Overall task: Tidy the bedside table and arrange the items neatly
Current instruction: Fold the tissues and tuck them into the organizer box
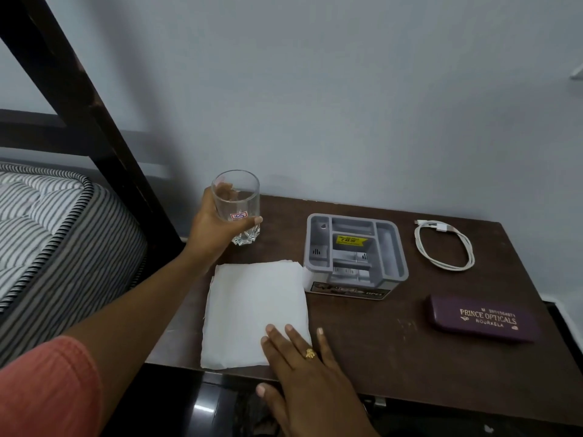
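Observation:
My left hand (210, 225) grips an empty clear drinking glass (237, 197) at the back left corner of the dark wooden bedside table (394, 342); the glass is upright, its base at or just above the tabletop. My right hand (303, 370) lies flat, fingers spread, on the near right corner of a stack of white tissue paper (252, 307). A grey plastic organiser (355, 253) with several empty compartments stands just right of the paper. A coiled white cable (446, 246) lies at the back right. A maroon spectacle case (482, 318) lies at the right front.
A striped mattress (47, 234) and a dark bed frame post (94, 121) stand close to the table's left side. A pale wall (315, 89) runs behind the table. The table's front edge is under my right wrist.

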